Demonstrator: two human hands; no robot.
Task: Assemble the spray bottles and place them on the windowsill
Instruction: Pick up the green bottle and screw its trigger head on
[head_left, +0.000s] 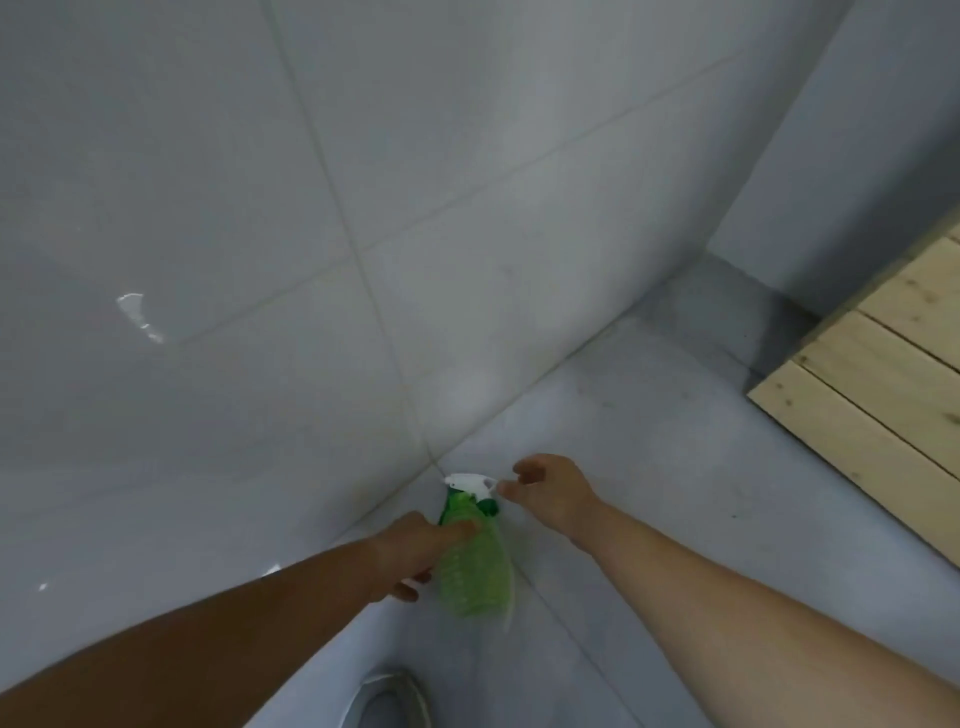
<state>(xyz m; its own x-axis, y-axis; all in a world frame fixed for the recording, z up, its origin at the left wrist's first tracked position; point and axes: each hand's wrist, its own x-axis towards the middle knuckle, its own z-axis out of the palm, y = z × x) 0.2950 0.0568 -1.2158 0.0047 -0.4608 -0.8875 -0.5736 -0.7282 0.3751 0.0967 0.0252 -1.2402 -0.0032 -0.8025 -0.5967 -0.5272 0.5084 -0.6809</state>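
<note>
A translucent green spray bottle (475, 564) with a white trigger head (470, 483) on its neck is held over the grey floor near the wall. My left hand (415, 551) grips the bottle's body from the left. My right hand (550, 491) hovers just right of the trigger head, fingers apart and curled, its fingertips close to the nozzle end; whether they touch it is unclear. The frame is blurred, and no windowsill is in view.
A glossy grey tiled wall (260, 208) fills the left and top. A grey tiled floor (675, 467) lies on the right. A pale wooden plank platform (893, 374) stands at the right edge. A round metal object (389, 701) shows at the bottom.
</note>
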